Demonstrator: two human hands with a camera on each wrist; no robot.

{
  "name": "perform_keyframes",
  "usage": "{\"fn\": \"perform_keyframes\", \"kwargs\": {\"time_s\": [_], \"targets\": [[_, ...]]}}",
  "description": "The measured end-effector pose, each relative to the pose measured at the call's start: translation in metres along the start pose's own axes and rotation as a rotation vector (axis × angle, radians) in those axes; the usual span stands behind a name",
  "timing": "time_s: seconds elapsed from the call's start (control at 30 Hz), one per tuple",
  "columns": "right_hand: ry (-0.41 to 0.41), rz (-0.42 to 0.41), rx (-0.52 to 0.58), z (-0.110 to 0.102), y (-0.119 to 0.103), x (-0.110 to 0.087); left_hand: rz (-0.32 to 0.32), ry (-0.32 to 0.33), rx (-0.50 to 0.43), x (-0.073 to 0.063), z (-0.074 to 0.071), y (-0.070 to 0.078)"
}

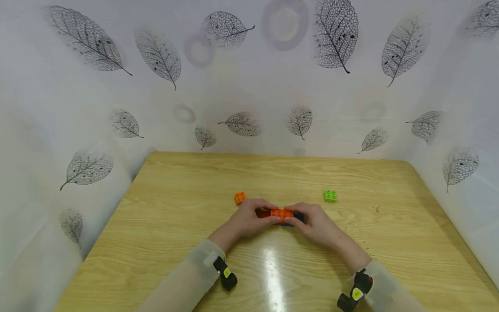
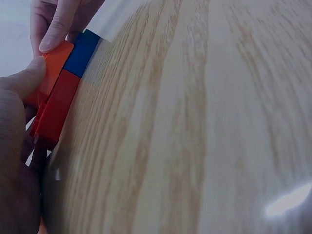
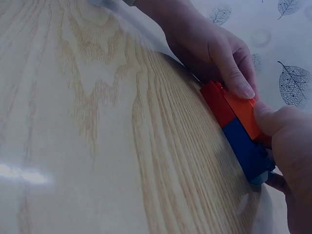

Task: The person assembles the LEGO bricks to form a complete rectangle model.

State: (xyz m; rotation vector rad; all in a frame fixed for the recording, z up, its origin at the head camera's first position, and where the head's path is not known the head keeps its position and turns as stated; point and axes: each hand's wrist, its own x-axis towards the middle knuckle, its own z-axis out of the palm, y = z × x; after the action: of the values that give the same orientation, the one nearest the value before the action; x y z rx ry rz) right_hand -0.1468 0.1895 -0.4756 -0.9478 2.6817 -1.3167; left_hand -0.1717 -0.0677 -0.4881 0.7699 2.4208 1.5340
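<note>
An orange building brick [image 1: 282, 213] lies across the tops of a red brick [image 3: 217, 103] and a blue brick [image 3: 245, 150]. The red and blue bricks stand end to end on the table, as both wrist views show. My left hand [image 1: 252, 218] pinches the orange brick from the left, thumb on the near side. From the right, my right hand [image 1: 317, 222] pinches the same brick, its thumb close to the left one. Fingers hide the far side of the bricks. Whether the orange brick is fully pressed down, I cannot tell.
A small orange brick [image 1: 240, 198] lies just beyond my left hand. Further right, past my right hand, sits a green brick [image 1: 330, 196]. The wooden table [image 1: 187, 182] meets a leaf-patterned white cloth [image 1: 257, 91] at its back and sides.
</note>
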Motion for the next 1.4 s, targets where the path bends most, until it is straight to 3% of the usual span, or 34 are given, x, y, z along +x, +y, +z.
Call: {"fn": "perform_keyframes", "kwargs": {"time_s": [0.5,0.73,1.1,1.23,1.4], "targets": [[0.061,-0.082,0.035,0.006,0.013,0.000,0.022,-0.005,-0.020,0.002,0.000,0.002],[0.051,-0.132,-0.021,0.005,0.013,0.001,0.067,-0.026,0.018,0.003,-0.002,0.002],[-0.051,-0.064,-0.083,-0.007,0.008,0.001,0.073,-0.024,0.028,0.004,0.000,0.004],[-0.053,-0.048,-0.075,-0.009,0.006,0.001,0.083,-0.021,0.045,0.004,-0.001,0.003],[-0.044,-0.052,-0.054,-0.011,0.005,0.000,0.050,-0.026,0.055,0.003,-0.001,0.002]]}}
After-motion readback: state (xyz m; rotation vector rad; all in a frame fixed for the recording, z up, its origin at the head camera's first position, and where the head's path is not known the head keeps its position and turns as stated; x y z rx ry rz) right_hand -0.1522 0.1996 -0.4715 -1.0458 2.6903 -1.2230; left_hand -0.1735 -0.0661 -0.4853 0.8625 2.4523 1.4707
